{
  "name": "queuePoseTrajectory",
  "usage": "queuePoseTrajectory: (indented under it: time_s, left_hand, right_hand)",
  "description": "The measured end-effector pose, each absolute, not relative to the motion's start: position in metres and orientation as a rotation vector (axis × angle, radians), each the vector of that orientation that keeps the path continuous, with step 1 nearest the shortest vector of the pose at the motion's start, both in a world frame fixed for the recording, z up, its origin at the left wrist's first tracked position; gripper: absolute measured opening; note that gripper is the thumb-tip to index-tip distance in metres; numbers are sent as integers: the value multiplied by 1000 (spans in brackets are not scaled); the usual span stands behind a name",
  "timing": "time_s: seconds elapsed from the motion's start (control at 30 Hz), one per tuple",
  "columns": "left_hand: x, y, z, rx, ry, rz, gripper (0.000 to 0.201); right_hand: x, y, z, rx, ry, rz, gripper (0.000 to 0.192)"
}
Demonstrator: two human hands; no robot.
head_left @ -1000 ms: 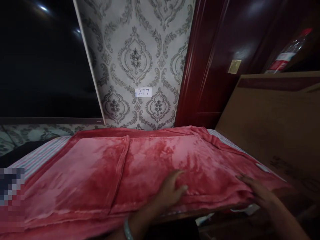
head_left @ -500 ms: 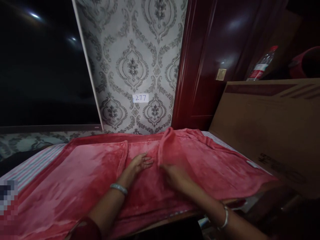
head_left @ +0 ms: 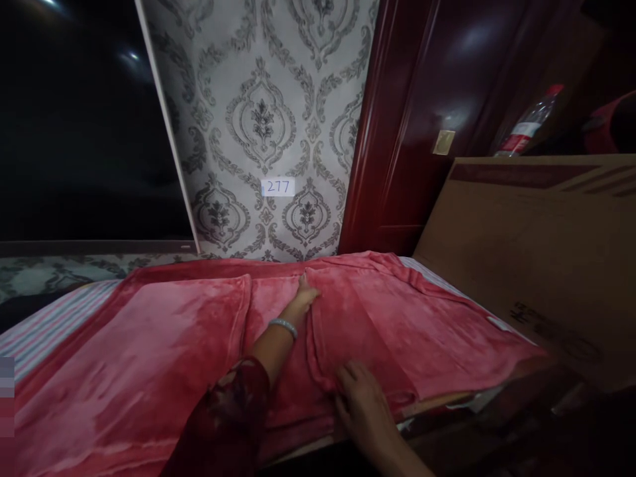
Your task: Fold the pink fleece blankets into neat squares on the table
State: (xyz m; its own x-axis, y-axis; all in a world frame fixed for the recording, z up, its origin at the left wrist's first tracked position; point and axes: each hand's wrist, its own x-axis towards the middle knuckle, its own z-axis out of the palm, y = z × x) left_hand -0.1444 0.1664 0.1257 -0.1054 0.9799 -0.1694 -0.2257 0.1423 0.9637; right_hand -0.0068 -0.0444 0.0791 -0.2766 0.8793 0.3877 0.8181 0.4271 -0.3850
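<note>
A red plush blanket (head_left: 163,331) lies spread over the table, its left and right sides folded inward so that two edges run near the middle. At the far corner of the right-hand folded flap (head_left: 342,318), my left hand (head_left: 304,297) touches the cloth with fingers stretched out and thumb apart. Closer to me, my right hand (head_left: 360,397) rests at the near end of that same flap. Its fingers lie on the fabric, with the thumb spread away from them. A strip of the blanket's lower layer shows between the two folded edges.
A striped sheet (head_left: 74,311) shows beneath the blanket at the left. To the right stands a large cardboard box (head_left: 536,252) with a plastic bottle (head_left: 527,129) on top. A dark screen (head_left: 84,132) and a patterned wall (head_left: 263,119) bearing a number label (head_left: 278,187) are behind.
The right flap, raised before, now lies flat. My left hand has moved forward and right to its far corner; my right hand has come down toward me to its near end.
</note>
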Motion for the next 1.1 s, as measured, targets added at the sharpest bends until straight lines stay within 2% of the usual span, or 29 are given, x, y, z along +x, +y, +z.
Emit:
queuePoseTrajectory:
  time_s: [0.1,0.27,0.47,0.6,0.83,0.97,1.1]
  left_hand:
    - [-138,173,134,968,1274,1368,86]
    - [-189,167,148,1062,1359,1369,78]
    - [-250,147,136,1009,1497,1245,65]
    - [-246,152,130,1042,1511,1257,65]
    - [-244,176,141,1104,1603,1322,57]
    - [-258,177,133,1054,1686,1242,34]
    - [-266,174,125,1034,1702,1199,32]
  right_hand:
    - [-4,-45,88,-1315,-2090,65,40]
    - [-32,-52,105,-1113,-2155,1,61]
    - [-84,-59,84,-1078,-2424,272,32]
    - [-85,-60,84,-1123,-2423,304,32]
    - [-92,-60,102,-1056,-2345,152,38]
    - [-108,-57,89,-983,-2428,217,30]
    - [-110,-55,86,-976,-2478,253,20]
